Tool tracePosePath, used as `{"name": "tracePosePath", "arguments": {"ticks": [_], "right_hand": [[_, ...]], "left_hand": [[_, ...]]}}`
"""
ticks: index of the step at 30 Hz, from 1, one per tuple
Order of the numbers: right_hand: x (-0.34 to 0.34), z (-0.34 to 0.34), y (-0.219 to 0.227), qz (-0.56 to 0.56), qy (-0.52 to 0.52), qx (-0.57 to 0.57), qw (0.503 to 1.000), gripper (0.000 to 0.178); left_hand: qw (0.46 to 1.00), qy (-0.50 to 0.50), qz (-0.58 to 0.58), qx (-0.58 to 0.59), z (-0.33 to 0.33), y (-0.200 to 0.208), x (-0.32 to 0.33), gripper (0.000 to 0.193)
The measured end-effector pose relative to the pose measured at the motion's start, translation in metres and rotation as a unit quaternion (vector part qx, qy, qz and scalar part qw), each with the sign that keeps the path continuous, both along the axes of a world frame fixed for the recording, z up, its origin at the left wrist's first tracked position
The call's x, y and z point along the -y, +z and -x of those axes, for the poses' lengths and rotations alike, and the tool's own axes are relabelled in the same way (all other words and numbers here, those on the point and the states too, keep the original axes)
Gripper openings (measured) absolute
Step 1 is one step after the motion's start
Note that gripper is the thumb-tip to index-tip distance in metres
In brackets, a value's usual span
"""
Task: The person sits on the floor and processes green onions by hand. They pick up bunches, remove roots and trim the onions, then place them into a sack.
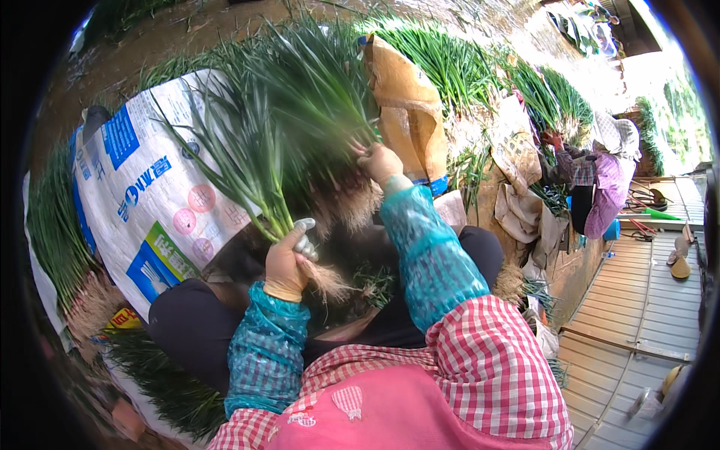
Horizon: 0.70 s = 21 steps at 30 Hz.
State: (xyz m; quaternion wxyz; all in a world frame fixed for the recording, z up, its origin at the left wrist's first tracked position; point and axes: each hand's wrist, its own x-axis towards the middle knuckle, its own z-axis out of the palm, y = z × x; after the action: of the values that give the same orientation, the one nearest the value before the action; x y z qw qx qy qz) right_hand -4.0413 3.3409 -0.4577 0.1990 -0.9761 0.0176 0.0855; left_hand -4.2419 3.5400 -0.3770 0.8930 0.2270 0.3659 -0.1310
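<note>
My left hand [287, 264] is closed around the white bases of a bunch of spring onions [259, 172]. Their green leaves fan up and to the left, and pale stringy roots hang out below the fist. Farther off and to the right, my right hand [381, 163] has its fingers pinched together on the stalks at the right side of a thick heap of spring onions [319, 97]. That heap is partly blurred, with a mass of roots [354, 204] hanging beneath the hand. Teal plastic sleeves cover both my forearms.
A printed white woven sack [142, 180] lies at the left, beside more rooted onions [56, 232]. A tan sack [409, 105] stands right of the heap. More onion bunches [442, 64] lie beyond. Another person [604, 172] crouches at the right near a ribbed metal sheet [630, 292].
</note>
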Motion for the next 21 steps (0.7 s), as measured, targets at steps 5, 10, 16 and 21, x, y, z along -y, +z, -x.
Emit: {"name": "tracePosePath", "arguments": {"ticks": [5, 10, 16, 21], "right_hand": [[-0.015, 0.08, 0.083, -0.174, 0.08, 0.032, 0.981, 0.023], [-0.035, 0.152, 0.091, -0.184, 0.272, -0.171, 0.929, 0.025], [-0.069, 0.116, 0.124, -0.158, 0.261, -0.087, 0.948, 0.034], [-0.099, 0.104, 0.086, 0.011, 0.407, -0.151, 0.901, 0.031]], "left_hand": [[0.996, 0.084, -0.041, -0.003, -0.017, 0.022, 0.006, 0.032], [0.999, 0.016, -0.006, -0.03, -0.01, -0.035, 0.004, 0.024], [0.98, -0.021, -0.197, -0.007, 0.001, -0.024, 0.006, 0.027], [0.977, 0.019, -0.209, -0.03, 0.003, -0.022, 0.008, 0.019]]}}
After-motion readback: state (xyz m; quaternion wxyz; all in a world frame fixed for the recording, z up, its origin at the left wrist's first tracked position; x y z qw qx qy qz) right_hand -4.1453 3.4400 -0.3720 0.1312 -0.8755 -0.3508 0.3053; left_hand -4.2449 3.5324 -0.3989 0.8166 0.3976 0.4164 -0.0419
